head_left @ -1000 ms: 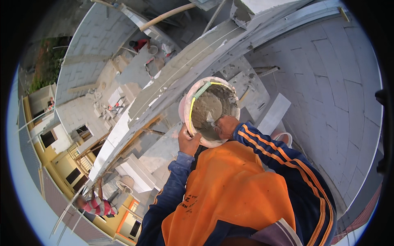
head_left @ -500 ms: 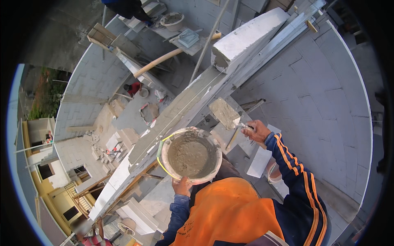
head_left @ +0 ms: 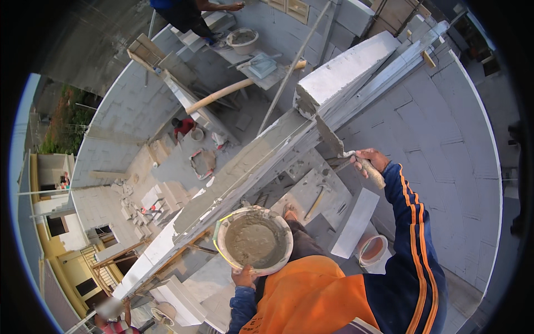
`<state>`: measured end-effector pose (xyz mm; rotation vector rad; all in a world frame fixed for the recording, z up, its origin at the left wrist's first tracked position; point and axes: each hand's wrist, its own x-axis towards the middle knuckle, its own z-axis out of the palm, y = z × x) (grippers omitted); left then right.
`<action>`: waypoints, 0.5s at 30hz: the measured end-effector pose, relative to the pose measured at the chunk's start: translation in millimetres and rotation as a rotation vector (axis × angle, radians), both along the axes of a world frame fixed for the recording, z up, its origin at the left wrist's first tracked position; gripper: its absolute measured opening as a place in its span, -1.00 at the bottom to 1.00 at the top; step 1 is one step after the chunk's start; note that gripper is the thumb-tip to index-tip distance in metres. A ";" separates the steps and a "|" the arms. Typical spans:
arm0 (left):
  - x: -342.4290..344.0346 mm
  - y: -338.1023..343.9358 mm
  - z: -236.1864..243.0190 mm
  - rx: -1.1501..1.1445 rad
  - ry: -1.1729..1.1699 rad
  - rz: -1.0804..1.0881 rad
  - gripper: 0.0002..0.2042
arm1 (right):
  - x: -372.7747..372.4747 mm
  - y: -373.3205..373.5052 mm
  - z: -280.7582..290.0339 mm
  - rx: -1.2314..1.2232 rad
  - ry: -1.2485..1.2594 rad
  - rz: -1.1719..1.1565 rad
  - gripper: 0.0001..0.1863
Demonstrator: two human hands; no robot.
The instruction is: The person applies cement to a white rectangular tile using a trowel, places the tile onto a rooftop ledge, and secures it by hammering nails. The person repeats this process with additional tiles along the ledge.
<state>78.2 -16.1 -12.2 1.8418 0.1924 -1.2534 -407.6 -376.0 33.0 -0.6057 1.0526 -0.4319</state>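
My left hand (head_left: 243,274) grips the lower rim of a pale round bucket (head_left: 222,238) containing grey wet mortar (head_left: 250,242), with a yellow-green handle at its side. My right hand (head_left: 369,161) holds a trowel by its handle (head_left: 375,177); its blade (head_left: 329,136) is tilted nearly edge-on just beside the white block (head_left: 347,67) on top of the wall. A band of grey mortar (head_left: 239,158) runs along the wall top to that block, with a thin line along it.
A lower platform (head_left: 303,195) holds a hammer (head_left: 315,203), beside a loose white block (head_left: 356,222) and another bucket (head_left: 371,249). Co-workers appear at top (head_left: 183,14), middle left (head_left: 183,127) and bottom left (head_left: 114,317). A bamboo pole (head_left: 219,92) crosses the room; a tall block wall (head_left: 428,156) stands right.
My right hand has lifted the trowel out of the bucket and carried it up and right toward the wall top, turning its blade. The bucket in my left hand now sits lower in view.
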 end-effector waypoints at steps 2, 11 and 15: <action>-2.7 0.0 -4.7 -0.020 0.011 0.028 -0.50 | -12.6 22.4 28.0 -0.095 0.202 0.029 -0.61; -4.4 -14.6 -32.0 -0.009 0.034 -0.092 -0.44 | 50.6 -12.1 123.1 -1.122 1.101 0.423 -0.58; -12.3 -24.6 -18.2 -0.062 0.127 -0.107 -0.43 | 60.1 -48.3 121.7 -1.004 1.394 0.481 -0.61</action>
